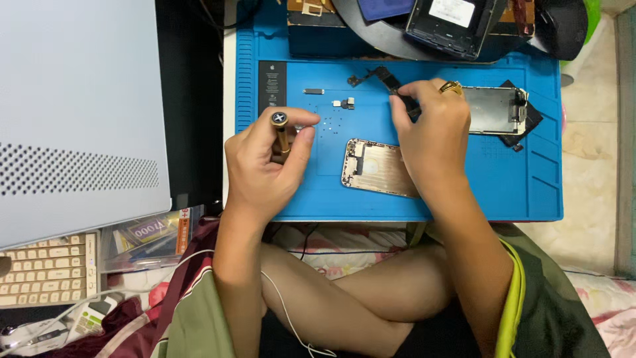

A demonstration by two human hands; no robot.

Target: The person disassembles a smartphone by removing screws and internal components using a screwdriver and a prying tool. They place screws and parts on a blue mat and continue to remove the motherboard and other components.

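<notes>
The person's folded legs (344,292), crossed by a thin white cable (285,311), lay nearest the camera, at 6 o'clock of the blue work mat (530,192).

**Hands.** The left hand (262,166) sat at the mat's 9 o'clock edge, fingers curled closed around a gold-collared screwdriver (281,132), its capped end facing up. The tip was hidden, so contact with the mat could not be confirmed. The right hand (434,136), wearing a gold ring (452,87), was pinched shut on a black flex-cable part (387,83) at about 12 o'clock of the open phone housing (374,166).

**Parts on the mat.** The phone housing lay near the mat's centre, partly under the right wrist. A detached screen assembly (497,109) lay at 3 o'clock of the right hand. A small camera module (346,103) and a small dark bracket (313,91) lay at 11 o'clock of the housing, with tiny screws (329,122) loose between them.

**Hazards, as judged.**
- A strong pull or twist on the thin flex part could tear it.
- The right wrist, resting over the housing, could shift it.
- Either hand sweeping across the mat could scatter the loose screws, which appeared unrestrained.
- The screwdriver tip could scratch nearby parts
</notes>
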